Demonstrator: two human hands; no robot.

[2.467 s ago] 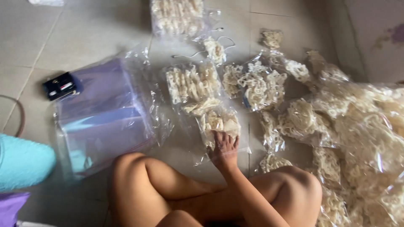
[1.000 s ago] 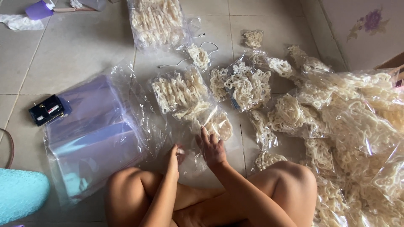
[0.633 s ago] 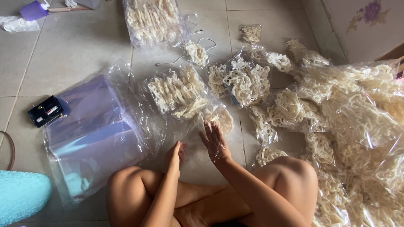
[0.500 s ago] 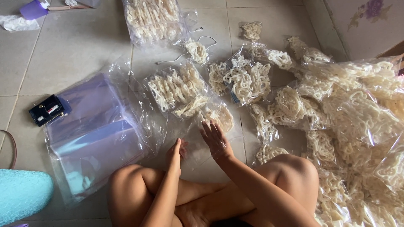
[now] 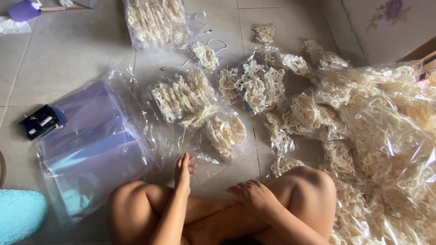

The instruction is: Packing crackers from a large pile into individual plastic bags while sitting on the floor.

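While both hands hang empty, the nearest cracker bag [image 5: 222, 131] waits on the tiled floor [image 5: 77, 50].
My left hand [image 5: 183, 170] stands edge-up, fingers loose, just short of that bag's near corner; my right hand [image 5: 254, 196] rests slack on my shin, nearer me than the bag. I judge a flat two-handed pinch at the clear plastic's mouth safest, since the pale, curly crackers inside look brittle.

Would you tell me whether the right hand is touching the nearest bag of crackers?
Apart. The head view shows the right hand resting by the knee, with bare floor between it and the cracker bag.
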